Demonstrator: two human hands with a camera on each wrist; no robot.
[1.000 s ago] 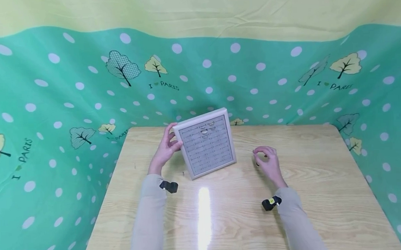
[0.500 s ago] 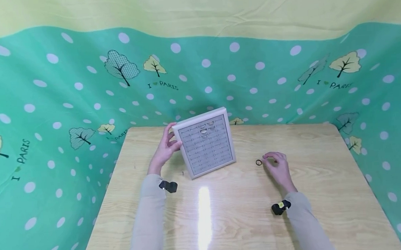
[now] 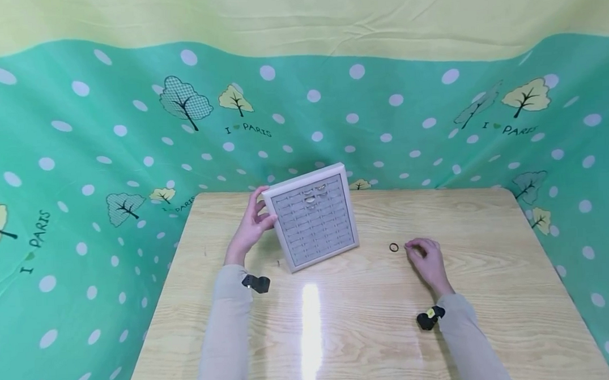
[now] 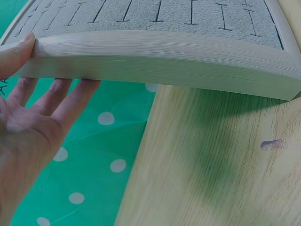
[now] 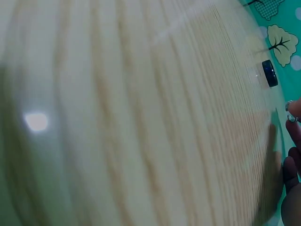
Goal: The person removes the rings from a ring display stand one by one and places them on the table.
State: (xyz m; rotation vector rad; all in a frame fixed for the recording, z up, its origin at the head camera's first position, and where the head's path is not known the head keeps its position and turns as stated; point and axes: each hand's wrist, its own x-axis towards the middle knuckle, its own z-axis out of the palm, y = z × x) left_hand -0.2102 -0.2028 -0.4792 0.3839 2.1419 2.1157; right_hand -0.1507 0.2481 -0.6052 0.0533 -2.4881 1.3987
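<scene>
A white-framed grey ring tray [image 3: 313, 218] stands tilted on its lower edge on the wooden table [image 3: 341, 324]. A few rings [image 3: 312, 196] sit in its top rows. My left hand [image 3: 252, 223] grips the tray's left edge, thumb on the front and fingers behind; the left wrist view shows this edge of the tray [image 4: 150, 52] with my left hand [image 4: 28, 117] under it. A dark ring [image 3: 394, 247] lies on the table right of the tray. My right hand [image 3: 424, 258] rests just right of it, fingers curled. In the right wrist view the dark ring [image 5: 269, 73] lies apart from my fingertips, which seem to pinch a small silver ring [image 5: 290, 115].
A green spotted cloth [image 3: 79, 166] hangs behind and around the table. The table's far edge [image 3: 437, 189] runs close behind the tray. Bare wood lies between my forearms and to the right.
My right hand moved right and toward me, and the dark ring now lies alone on the table. My left hand and the tray stayed still.
</scene>
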